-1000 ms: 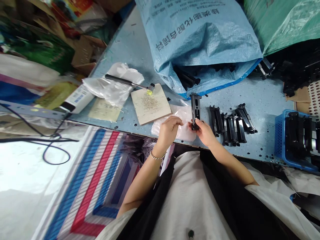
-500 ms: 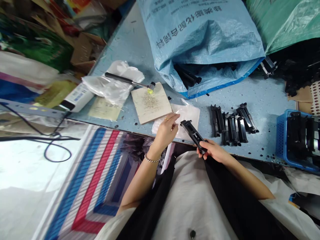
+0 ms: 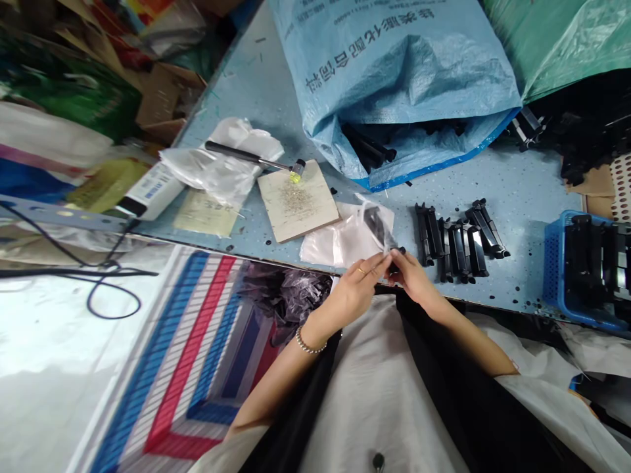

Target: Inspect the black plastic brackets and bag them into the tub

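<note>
My left hand (image 3: pixel 355 289), with a ring and a bead bracelet, is closed at the near edge of a clear plastic bag (image 3: pixel 379 225). A long black part shows dark through the film of this bag, its near end between my two hands. My right hand (image 3: pixel 415 281) is closed on that near end of the black part (image 3: pixel 394 263), fingertips touching those of my left. Under the bag lies a stack of white plastic bags (image 3: pixel 325 243). Several like black parts (image 3: pixel 461 246) lie in a group right of my hands.
A wooden block (image 3: pixel 290 217) and a small hammer (image 3: pixel 251 156) lie left, the hammer partly on crumpled plastic. A blue woven sack (image 3: pixel 409 72) with black parts stands at the back. On the right is a blue basket (image 3: pixel 555 269); striped bag (image 3: pixel 162 394) below left.
My left hand has moved right and taken hold of a plastic bag. The black part in my right hand has gone mostly into the bag, and the hands have come together.
</note>
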The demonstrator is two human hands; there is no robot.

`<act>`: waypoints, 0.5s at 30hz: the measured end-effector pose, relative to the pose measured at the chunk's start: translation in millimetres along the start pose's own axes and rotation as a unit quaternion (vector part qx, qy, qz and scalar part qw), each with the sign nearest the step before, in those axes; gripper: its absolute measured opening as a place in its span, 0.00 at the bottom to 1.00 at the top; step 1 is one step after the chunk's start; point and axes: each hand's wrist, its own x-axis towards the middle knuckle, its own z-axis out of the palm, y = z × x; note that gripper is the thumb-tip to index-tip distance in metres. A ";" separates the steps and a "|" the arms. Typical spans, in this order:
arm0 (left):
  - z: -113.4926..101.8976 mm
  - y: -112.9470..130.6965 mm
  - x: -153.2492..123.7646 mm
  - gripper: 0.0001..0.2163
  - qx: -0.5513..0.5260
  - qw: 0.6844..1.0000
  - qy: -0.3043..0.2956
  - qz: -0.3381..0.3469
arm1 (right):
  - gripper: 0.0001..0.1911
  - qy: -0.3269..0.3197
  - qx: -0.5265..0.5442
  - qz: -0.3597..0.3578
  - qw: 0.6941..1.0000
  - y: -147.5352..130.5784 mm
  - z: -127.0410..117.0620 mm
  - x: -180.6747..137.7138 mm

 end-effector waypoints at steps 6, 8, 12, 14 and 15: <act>-22.5 15.4 5.2 0.15 -0.041 0.996 0.071 -0.037 | 0.20 -0.172 -0.214 -0.100 0.956 -21.6 3.9 -25.1; -50.7 19.6 -5.2 0.12 -0.063 0.985 0.116 -0.112 | 0.20 -0.209 -0.291 -0.112 0.927 -40.4 -8.4 -28.8; -111.2 28.2 -43.5 0.08 -0.072 0.939 0.172 -0.288 | 0.19 -0.017 -0.456 -0.164 0.874 -73.7 -43.0 -23.4; -130.2 24.4 -68.6 0.05 -0.085 0.922 0.139 -0.351 | 0.19 0.041 -0.494 -0.159 0.853 -82.5 -58.4 -18.2; -135.4 18.8 -82.3 0.05 -0.091 0.915 0.108 -0.377 | 0.19 0.045 -0.506 -0.154 0.847 -84.7 -64.6 -16.0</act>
